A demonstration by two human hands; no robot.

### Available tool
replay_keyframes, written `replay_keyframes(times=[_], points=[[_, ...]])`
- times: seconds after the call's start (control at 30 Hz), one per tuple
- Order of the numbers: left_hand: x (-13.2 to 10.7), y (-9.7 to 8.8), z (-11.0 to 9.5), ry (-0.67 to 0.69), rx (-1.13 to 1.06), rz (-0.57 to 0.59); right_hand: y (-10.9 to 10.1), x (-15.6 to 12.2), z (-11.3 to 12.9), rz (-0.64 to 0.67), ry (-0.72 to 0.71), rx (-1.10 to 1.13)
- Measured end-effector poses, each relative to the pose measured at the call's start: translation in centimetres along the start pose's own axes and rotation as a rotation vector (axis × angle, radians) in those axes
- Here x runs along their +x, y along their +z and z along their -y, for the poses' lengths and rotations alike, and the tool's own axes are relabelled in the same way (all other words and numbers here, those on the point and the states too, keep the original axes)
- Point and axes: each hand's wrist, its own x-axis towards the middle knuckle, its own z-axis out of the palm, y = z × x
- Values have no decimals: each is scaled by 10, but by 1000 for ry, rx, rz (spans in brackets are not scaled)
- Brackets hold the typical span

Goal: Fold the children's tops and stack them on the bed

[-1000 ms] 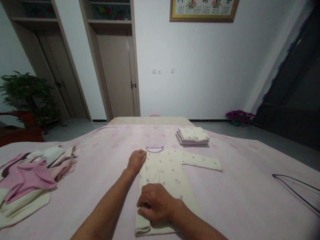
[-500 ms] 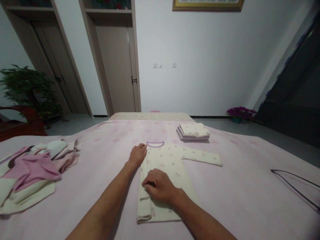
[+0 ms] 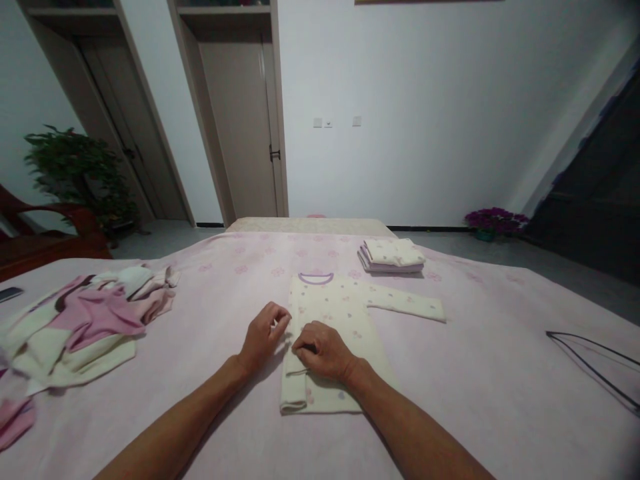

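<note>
A cream long-sleeved children's shirt (image 3: 343,320) with small printed motifs and a purple neckband lies flat in front of me. Its left side is folded inward, with the sleeve laid down along the body; the right sleeve stretches out sideways. My right hand (image 3: 323,350) is closed over the folded strip, thumb and fingers drawn together at the cloth, covering part of it. Just beside the shirt's left edge is my left hand (image 3: 265,337), its fingers loosely curled with a gap at the thumb and no cloth visible in it.
Folded clothes (image 3: 393,255) form a stack beyond the right sleeve. A loose heap of pink and cream clothes (image 3: 100,317) lies at left, near a phone (image 3: 10,293). A thin black wire loop (image 3: 590,360) is at right. Everything lies on a pink flowered cover (image 3: 480,400).
My left hand has come down from beside the neckband toward my right hand. My right hand stays over the folded strip. The camera view has tilted down and turned slightly left.
</note>
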Motion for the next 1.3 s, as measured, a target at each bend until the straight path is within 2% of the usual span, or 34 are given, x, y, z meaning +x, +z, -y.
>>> replay_keyframes(times=[0.1, 0.17, 0.27, 0.33, 0.4, 0.5, 0.6, 0.7, 0.77, 0.9, 1.1, 1.3], points=[[-38, -22, -33, 251, 33, 154, 1, -1, 0, -57, 15, 15], [-58, -31, -52, 346, 129, 247, 1, -3, 0, -106, 32, 34], [-76, -36, -72, 317, 267, 341, 0, -5, 3, -141, 33, 19], [-81, -36, -78, 262, 335, 366, -2, -6, 5, -95, 8, -15], [-82, -33, -80, 248, 377, 357, -6, -6, 9, -2, -25, -48], [-82, -29, -77, 299, 393, 307, -15, -6, 13, 136, -72, -86], [-81, -25, -74, 364, 383, 238, -22, -6, 13, 202, -110, -109], [-79, -21, -73, 422, 346, 168, -24, -6, 12, 194, -110, -83], [-78, -18, -73, 451, 312, 140, -23, -7, 11, 141, -71, -39], [-78, -12, -74, 465, 250, 139, -21, -8, 10, 37, -28, 10], [-82, -8, -73, 431, 259, 174, -17, -9, 9, 135, -92, -36], [-82, -12, -73, 448, 226, 236, -14, -9, 7, 232, -78, -101]])
